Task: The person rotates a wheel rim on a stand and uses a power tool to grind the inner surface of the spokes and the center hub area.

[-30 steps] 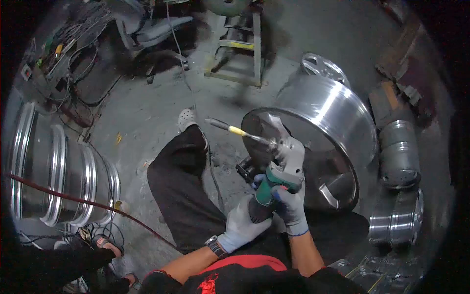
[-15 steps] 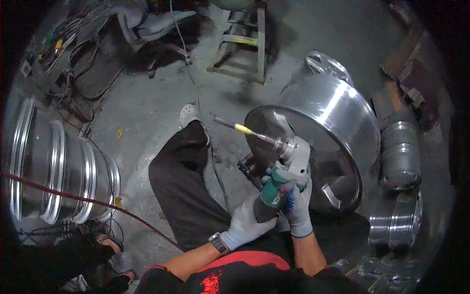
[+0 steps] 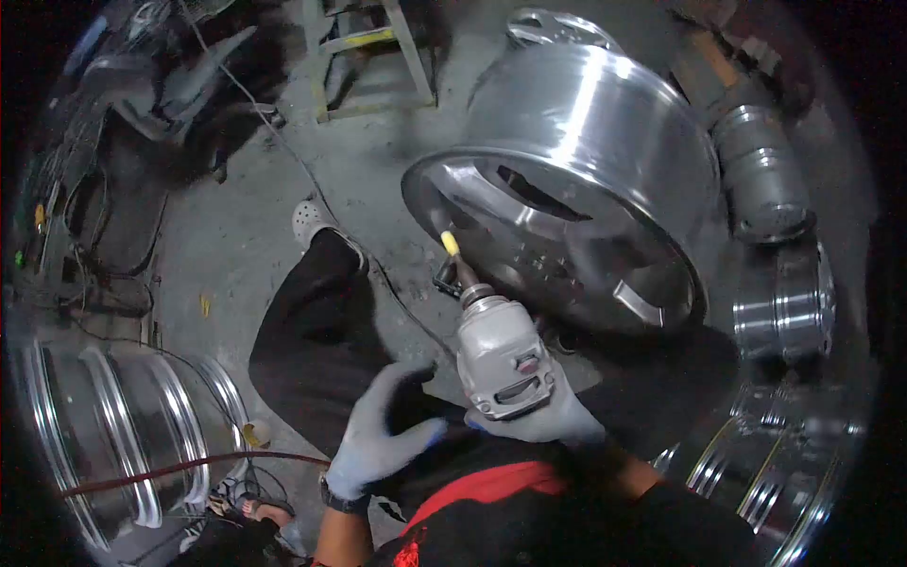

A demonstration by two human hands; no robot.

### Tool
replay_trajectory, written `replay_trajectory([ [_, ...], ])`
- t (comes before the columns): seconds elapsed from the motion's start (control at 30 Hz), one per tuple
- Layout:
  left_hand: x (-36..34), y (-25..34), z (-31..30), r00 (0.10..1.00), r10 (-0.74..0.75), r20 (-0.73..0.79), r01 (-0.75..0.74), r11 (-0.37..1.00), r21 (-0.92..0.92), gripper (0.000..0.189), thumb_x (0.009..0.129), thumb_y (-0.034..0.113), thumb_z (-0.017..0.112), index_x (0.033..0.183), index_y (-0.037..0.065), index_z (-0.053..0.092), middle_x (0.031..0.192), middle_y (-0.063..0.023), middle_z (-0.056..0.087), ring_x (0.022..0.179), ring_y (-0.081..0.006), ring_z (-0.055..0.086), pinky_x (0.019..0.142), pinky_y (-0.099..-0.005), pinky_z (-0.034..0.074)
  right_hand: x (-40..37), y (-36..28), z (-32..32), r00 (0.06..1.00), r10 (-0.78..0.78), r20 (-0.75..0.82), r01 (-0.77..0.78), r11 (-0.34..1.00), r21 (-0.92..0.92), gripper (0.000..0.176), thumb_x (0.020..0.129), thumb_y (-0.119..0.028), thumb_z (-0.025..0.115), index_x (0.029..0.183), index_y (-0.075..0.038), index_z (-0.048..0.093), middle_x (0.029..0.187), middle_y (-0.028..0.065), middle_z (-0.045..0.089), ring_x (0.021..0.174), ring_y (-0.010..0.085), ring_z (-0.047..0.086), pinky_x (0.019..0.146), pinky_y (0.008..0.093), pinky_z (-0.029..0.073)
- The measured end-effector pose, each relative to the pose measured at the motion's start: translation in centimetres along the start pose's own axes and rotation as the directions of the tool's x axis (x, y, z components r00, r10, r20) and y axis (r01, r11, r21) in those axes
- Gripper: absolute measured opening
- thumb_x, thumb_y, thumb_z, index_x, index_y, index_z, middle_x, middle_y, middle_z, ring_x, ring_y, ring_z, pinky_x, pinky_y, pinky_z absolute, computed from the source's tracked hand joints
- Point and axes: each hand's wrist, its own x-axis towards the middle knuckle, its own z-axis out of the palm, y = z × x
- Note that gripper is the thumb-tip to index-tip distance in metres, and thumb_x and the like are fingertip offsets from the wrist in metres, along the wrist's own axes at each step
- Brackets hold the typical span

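My right hand (image 3: 553, 413), in a pale work glove, is wrapped under an angle grinder (image 3: 503, 352) with a silver gear head. From the head a shaft with a yellow part (image 3: 450, 243) points up and away; its far end is blurred. The grinder's rear body is hidden behind the head. My left hand (image 3: 378, 439), gloved too, is held off to the left of the tool, empty, with thumb and fingers apart. Just beyond the tool a large metal wheel rim (image 3: 534, 109) lies on its side, its dark spoked face turned toward me.
Shiny wheel rims (image 3: 123, 406) stand in a row at the left, crossed by a reddish hose (image 3: 203, 460). More rims (image 3: 784, 302) are stacked at the right. A cable (image 3: 397, 295) runs along the floor past my shoe (image 3: 310, 222). A metal stand (image 3: 373, 42) is at the back.
My left hand has let go of the grinder and moved left, opening. The grinder, now in my right hand alone, has turned so its head faces up toward me. The view has shifted right.
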Motion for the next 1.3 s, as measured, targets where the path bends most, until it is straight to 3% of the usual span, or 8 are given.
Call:
replay_trajectory([
  [0.07, -0.7, 1.0, 1.0, 0.961, 0.002, -0.275, -0.163, 0.810, -0.563, 0.103, 0.076, 0.016, 0.091, 0.160, 0.004, 0.033, 0.152, -0.0178, 0.052, 0.141, -0.0315, 0.053, 0.119, -0.0438, 0.041, 0.7, 2.1, 1.6, 0.996, -0.023, -0.087, 0.041, 0.975, 0.218, 0.067, 0.083, -0.033, 0.089, 0.139, -0.016, 0.057, 0.129, 0.0039, 0.071, 0.125, 0.0198, 0.064, 0.112, 0.0420, 0.050],
  [0.23, 1.7, 5.0, 5.2, 0.856, 0.079, -0.512, -0.183, 0.971, -0.157, 0.117, 0.072, 0.013, 0.095, 0.162, 0.001, 0.021, 0.152, -0.0182, 0.043, 0.136, -0.0261, 0.049, 0.114, -0.0407, 0.041, 1.9, -3.2, 2.5, 0.895, 0.375, -0.241, -0.426, 0.877, -0.220, 0.088, 0.077, -0.026, 0.090, 0.148, -0.009, 0.041, 0.128, 0.0233, 0.067, 0.112, 0.0404, 0.070, 0.097, 0.0478, 0.057],
  [0.4, 4.0, 4.5, 3.8, 0.671, -0.272, -0.690, -0.042, 0.915, -0.401, 0.078, 0.080, 0.014, 0.089, 0.144, 0.000, 0.047, 0.125, -0.0112, 0.064, 0.111, -0.0189, 0.063, 0.097, -0.0343, 0.051, 0.8, -2.3, 2.2, 0.925, -0.350, -0.146, 0.253, 0.858, -0.448, 0.111, 0.079, -0.033, 0.084, 0.167, -0.012, 0.019, 0.144, 0.0402, 0.046, 0.127, 0.0573, 0.055, 0.105, 0.0598, 0.050],
  [0.73, 5.8, 1.6, -2.3, 0.880, -0.290, -0.377, -0.222, 0.450, -0.865, 0.069, 0.103, 0.057, 0.057, 0.142, 0.000, 0.053, 0.121, -0.0170, 0.069, 0.104, -0.0276, 0.071, 0.090, -0.0430, 0.060, 2.1, -1.6, 2.5, 0.925, -0.375, 0.062, 0.361, 0.917, 0.169, 0.112, 0.090, -0.020, 0.079, 0.171, -0.009, 0.003, 0.163, 0.0302, 0.037, 0.145, 0.0396, 0.050, 0.120, 0.0475, 0.040],
  [1.03, 8.7, 3.8, -7.3, 0.915, -0.224, -0.337, -0.175, 0.532, -0.828, 0.054, 0.110, 0.044, 0.047, 0.139, -0.001, 0.058, 0.120, -0.0187, 0.070, 0.102, -0.0307, 0.073, 0.092, -0.0458, 0.061, 4.7, -2.1, 3.1, 0.845, -0.530, -0.064, 0.534, 0.837, 0.120, 0.112, 0.088, -0.015, 0.080, 0.169, -0.001, 0.004, 0.170, 0.0301, 0.025, 0.159, 0.0383, 0.027, 0.128, 0.0452, 0.026],
  [1.1, 9.4, 2.5, -8.2, 0.890, 0.083, -0.449, -0.225, 0.935, -0.273, 0.049, 0.111, 0.037, 0.047, 0.137, -0.002, 0.059, 0.123, -0.0186, 0.070, 0.104, -0.0301, 0.073, 0.093, -0.0463, 0.062, 5.4, -2.2, 2.9, 0.867, -0.498, -0.036, 0.497, 0.854, 0.158, 0.112, 0.089, -0.015, 0.081, 0.169, 0.000, 0.005, 0.172, 0.0286, 0.021, 0.161, 0.0378, 0.023, 0.129, 0.0458, 0.024],
  [1.13, 10.0, 2.9, -8.7, 0.944, -0.112, -0.309, -0.187, 0.593, -0.783, 0.049, 0.110, 0.036, 0.047, 0.137, -0.003, 0.061, 0.123, -0.0183, 0.070, 0.103, -0.0297, 0.074, 0.090, -0.0465, 0.063, 5.7, -2.2, 2.9, 0.885, -0.466, -0.009, 0.459, 0.867, 0.194, 0.111, 0.089, -0.015, 0.082, 0.169, 0.000, 0.006, 0.174, 0.0271, 0.017, 0.162, 0.0373, 0.020, 0.130, 0.0463, 0.021],
  [1.3, 10.6, 1.2, -8.0, 0.871, -0.102, -0.481, -0.251, 0.749, -0.613, 0.058, 0.107, 0.042, 0.047, 0.144, -0.003, 0.056, 0.124, -0.0200, 0.070, 0.099, -0.0328, 0.074, 0.085, -0.0476, 0.063, 5.9, -1.8, 3.7, 0.864, -0.502, -0.046, 0.496, 0.831, 0.251, 0.108, 0.091, -0.011, 0.078, 0.169, 0.000, 0.004, 0.173, 0.0271, 0.016, 0.162, 0.0362, 0.018, 0.130, 0.0450, 0.020],
])
